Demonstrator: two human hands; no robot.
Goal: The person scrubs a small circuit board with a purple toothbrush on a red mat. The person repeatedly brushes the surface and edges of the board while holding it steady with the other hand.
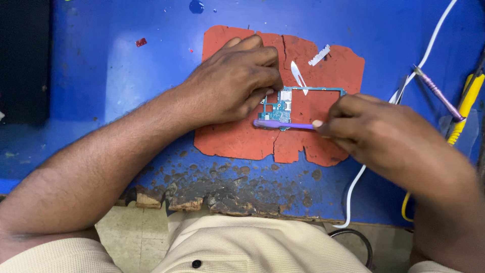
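Right hand (pixel 376 129) grips purple brush (pixel 283 125) on teal board (pixel 279 109).

A blue counter (pixel 101 76) is filling the view, its near edge (pixel 222 199) chipping and charring down to bare wood. A pale tiled floor (pixel 136 232) is showing below it, and a dark panel (pixel 25 60) is sitting at the far-left corner.

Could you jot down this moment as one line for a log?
left hand: pressing circuit board | right hand: holding purple brush on board | surface: red mat
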